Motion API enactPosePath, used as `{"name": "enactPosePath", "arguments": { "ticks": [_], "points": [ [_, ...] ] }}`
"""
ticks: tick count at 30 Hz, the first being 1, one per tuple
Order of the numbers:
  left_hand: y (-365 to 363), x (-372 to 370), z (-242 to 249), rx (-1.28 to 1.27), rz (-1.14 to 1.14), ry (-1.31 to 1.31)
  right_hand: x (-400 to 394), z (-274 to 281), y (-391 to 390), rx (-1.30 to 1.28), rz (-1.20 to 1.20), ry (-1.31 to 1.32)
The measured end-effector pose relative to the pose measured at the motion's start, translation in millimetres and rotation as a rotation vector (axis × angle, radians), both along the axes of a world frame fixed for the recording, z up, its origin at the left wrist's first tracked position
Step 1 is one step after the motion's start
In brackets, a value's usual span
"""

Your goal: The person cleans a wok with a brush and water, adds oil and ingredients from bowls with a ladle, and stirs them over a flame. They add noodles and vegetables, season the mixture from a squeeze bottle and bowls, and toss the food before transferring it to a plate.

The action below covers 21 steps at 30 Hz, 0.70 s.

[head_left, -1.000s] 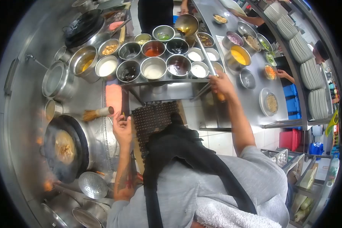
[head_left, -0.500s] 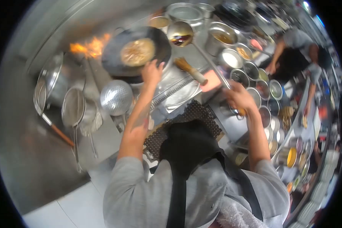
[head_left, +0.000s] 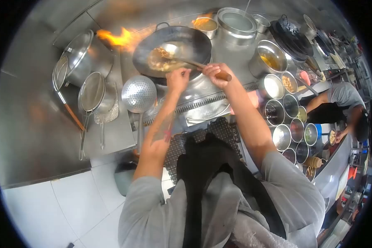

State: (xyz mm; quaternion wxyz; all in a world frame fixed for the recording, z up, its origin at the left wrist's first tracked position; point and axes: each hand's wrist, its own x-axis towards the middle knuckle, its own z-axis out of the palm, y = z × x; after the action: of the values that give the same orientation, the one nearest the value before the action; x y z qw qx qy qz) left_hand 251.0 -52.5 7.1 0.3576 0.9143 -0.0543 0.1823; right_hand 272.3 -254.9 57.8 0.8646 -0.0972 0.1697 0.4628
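A black wok (head_left: 196, 41) with browned food sits on the burner in front of me, flames (head_left: 120, 38) licking up at its left side. My right hand (head_left: 215, 73) grips the wooden handle of a long steel ladle (head_left: 173, 56) whose bowl is down in the wok's food. My left hand (head_left: 178, 79) is closed at the wok's near rim; I cannot see exactly what it grips.
A perforated skimmer (head_left: 139, 94) and mesh strainers (head_left: 93, 93) lie left of the wok. Steel pots (head_left: 235, 21) stand behind it. Several steel seasoning bowls (head_left: 283, 105) line the counter at right, where another person (head_left: 343, 99) leans over.
My view swung further toward the stove. My right hand carried the ladle from above the counter into the wok, and my left hand closed at the wok's rim. The flames grew.
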Motion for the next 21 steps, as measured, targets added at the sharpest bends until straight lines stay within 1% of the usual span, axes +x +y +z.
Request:
{"name": "enactPosePath", "arguments": {
  "ticks": [1,2,3,5,6,7,9,10,11,13,14,16,17,19,20,21],
  "points": [
    [1,-5,3,-0.027,0.006,0.047,-2,1,-4,0.088,-0.053,0.106],
    [5,5,-9,-0.031,-0.029,0.109,-12,-2,-8,0.172,-0.105,0.228],
    [0,-4,-13,-0.029,-0.021,0.122,-23,8,-5,0.173,-0.098,0.242],
    [-9,-3,-6,-0.022,0.05,0.185,-21,37,2,-0.755,0.079,-0.408],
    [-13,-11,9,0.02,0.029,0.096,-10,32,-8,-0.981,0.251,-0.752],
    [-14,-6,18,0.019,0.024,0.095,-6,21,-13,-0.984,0.248,-0.75],
    [-2,-2,17,-0.062,-0.004,0.172,-39,42,-7,-1.837,0.272,-1.48],
    [6,5,-8,-0.102,-0.04,0.161,-47,56,-9,-1.915,0.438,-1.374],
    [7,1,-6,-0.108,-0.029,0.152,-57,56,-14,-1.916,0.441,-1.392],
    [2,1,1,0.0,-0.019,0.188,-75,45,-33,-1.973,0.131,-1.67],
    [0,1,3,0.004,0.021,0.182,-82,25,-39,-1.976,0.141,-1.687],
    [-3,2,3,-0.017,0.034,0.165,-97,-29,-45,-1.475,0.033,-1.134],
    [-3,1,1,-0.022,0.035,0.152,-109,-40,-41,-1.281,0.03,-0.827],
    [0,-1,-6,-0.058,0.029,0.159,-93,-92,-40,-1.79,-0.369,-1.656],
    [3,1,-9,-0.09,0.007,0.155,-89,-71,-37,-1.766,-0.222,-1.462],
    [5,6,-7,-0.089,0.0,0.149,-78,-39,-33,-1.734,-0.095,-1.272]
  ]
}}
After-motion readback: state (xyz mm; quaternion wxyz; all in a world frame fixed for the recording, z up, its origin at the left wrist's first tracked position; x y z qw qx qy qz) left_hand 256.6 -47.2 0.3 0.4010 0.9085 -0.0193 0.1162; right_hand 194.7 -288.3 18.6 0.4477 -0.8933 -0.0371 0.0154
